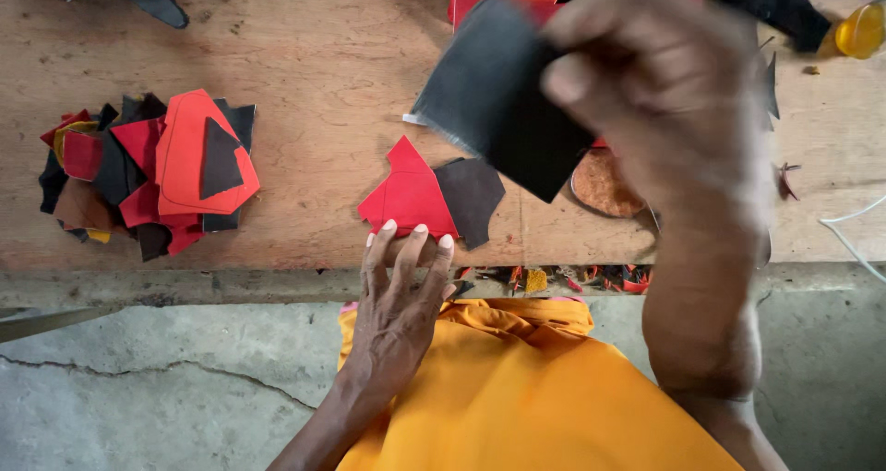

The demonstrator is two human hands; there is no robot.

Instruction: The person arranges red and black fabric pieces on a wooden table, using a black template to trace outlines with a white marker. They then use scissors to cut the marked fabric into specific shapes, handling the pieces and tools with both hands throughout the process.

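From the head camera, the left hand (399,291) lay flat and unclenched at the near edge of the wooden workbench (314,65), fingertips pressing the red cut piece (406,197) at six o'clock, a dark brown piece (472,199) touching it on its three o'clock side. The right hand (660,93), raised and blurred at one o'clock, gripped a black sheet (494,93) between thumb and fingers. A heap of red and black offcuts (152,171) sat at nine o'clock. The step looked like sorting or matching pieces; laying the black sheet down accurately would call for a steady left-hand hold.
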